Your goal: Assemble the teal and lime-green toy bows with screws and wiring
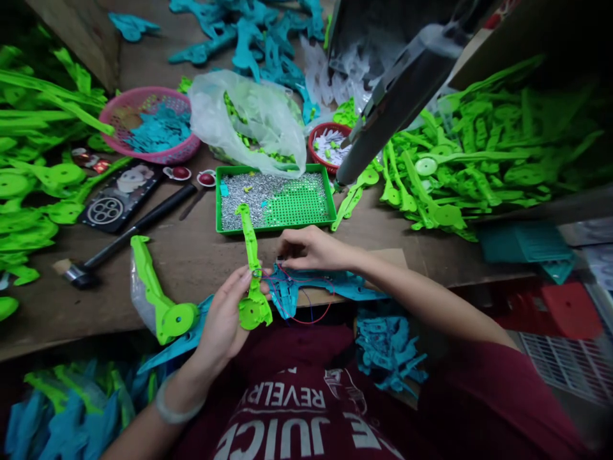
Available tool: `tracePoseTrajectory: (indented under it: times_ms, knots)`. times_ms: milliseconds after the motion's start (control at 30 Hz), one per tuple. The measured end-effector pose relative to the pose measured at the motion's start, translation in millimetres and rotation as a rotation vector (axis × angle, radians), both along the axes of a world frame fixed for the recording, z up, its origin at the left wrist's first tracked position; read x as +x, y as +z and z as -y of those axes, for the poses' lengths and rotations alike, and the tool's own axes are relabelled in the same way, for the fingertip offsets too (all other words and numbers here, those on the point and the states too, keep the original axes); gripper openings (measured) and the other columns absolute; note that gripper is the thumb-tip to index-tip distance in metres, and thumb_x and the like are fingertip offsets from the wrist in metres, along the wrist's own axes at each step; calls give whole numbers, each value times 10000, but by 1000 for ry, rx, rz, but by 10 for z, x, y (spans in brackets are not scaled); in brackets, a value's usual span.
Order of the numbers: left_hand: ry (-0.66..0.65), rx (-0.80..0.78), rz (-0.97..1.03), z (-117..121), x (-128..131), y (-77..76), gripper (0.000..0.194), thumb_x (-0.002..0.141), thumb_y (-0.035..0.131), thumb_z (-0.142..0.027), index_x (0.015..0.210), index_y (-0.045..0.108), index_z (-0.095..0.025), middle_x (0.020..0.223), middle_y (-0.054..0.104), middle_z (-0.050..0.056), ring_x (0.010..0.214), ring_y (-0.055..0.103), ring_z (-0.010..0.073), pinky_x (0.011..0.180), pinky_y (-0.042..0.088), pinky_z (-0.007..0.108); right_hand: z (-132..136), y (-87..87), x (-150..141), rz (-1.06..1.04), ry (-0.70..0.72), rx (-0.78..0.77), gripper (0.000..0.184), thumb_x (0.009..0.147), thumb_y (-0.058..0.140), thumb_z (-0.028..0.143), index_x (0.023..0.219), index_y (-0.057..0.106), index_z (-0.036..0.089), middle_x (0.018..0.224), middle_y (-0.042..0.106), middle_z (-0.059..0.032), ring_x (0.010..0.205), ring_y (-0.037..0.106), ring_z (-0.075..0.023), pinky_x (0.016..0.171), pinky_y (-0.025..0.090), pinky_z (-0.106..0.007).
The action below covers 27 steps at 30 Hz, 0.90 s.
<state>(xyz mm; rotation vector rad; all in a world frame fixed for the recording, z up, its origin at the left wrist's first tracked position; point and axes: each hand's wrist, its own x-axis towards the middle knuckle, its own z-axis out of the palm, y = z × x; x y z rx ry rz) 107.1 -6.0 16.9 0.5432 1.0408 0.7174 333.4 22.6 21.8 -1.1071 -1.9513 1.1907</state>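
My left hand [227, 310] grips a long lime-green plastic shell half [251, 243], held upright with its ribbed inner side and round end facing me. Beside it, at the bench's front edge, lies a blue plastic part [286, 297] with thin red and blue wires [330, 310] looping from it. Over that part my right hand [316, 248] is closed in a pinch. What its fingertips hold is too small to make out. Left of my left hand rests an assembled piece, a green body [177, 319] with a blue section, partly hidden.
A green tray [275, 228] of small metal screws sits ahead. Behind are a pink basket [153, 156] of blue pieces, a plastic bag [249, 121] and a red basket [330, 167]. A hammer [119, 239] lies left. A dark cylindrical tool [397, 102] hangs right, near piled green parts [479, 160].
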Motion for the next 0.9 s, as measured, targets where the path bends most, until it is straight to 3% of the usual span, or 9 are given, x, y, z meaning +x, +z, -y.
tracePoseTrajectory:
  times_ms: [233, 500, 733, 900]
  knots:
    - [-49, 119, -42, -24, 158, 7, 397, 762, 829, -343, 1100, 704, -178, 761, 698, 9, 720, 651, 113, 665, 551, 179, 198, -55, -17, -74, -119, 148, 120, 904, 695, 232, 949, 695, 121, 838, 720, -28, 735, 634, -99, 666, 498, -229]
    - [-91, 130, -71, 80, 198, 88, 434, 741, 840, -368, 1106, 697, -183, 778, 725, 24, 692, 671, 127, 585, 544, 175, 306, -129, 32, -92, -117, 328, 142, 956, 630, 204, 1052, 703, 127, 928, 730, -66, 853, 668, -121, 779, 543, -274]
    - [-102, 103, -20, 74, 276, 63, 431, 734, 846, -353, 1107, 713, -182, 794, 714, 20, 681, 654, 106, 608, 559, 171, 300, -78, 142, -50, -111, 230, 129, 947, 643, 220, 1031, 691, 135, 914, 739, -52, 810, 662, -120, 750, 530, -272]
    - [-120, 94, -5, -20, 289, 73, 406, 732, 858, -329, 1098, 722, -215, 970, 735, 27, 702, 639, 81, 639, 572, 164, 218, 3, 246, -57, -88, 110, 121, 906, 685, 204, 987, 685, 114, 899, 732, -48, 798, 651, -116, 716, 509, -245]
